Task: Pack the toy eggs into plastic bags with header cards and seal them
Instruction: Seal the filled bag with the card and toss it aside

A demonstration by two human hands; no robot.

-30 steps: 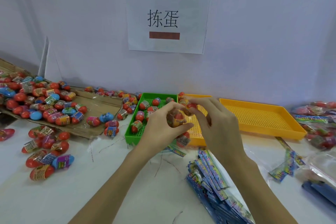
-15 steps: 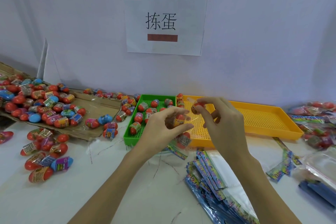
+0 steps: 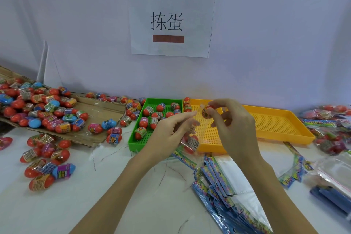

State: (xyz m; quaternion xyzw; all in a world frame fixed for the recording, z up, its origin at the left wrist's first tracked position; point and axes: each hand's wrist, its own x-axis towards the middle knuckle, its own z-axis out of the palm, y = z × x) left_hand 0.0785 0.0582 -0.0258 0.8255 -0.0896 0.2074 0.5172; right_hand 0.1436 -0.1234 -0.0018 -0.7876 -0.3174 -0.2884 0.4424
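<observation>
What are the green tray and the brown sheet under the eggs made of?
The green tray looks like moulded plastic: bright, smooth walls and a gridded floor. The brown sheet looks like matte cardboard, flat with a creased, torn edge, probably a flattened box.

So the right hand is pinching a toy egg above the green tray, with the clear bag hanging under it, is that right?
Not quite. In the head view the right hand pinches the toy egg above the yellow tray, not the green tray, which sits to its left. The clear bag does hang under it.
</observation>
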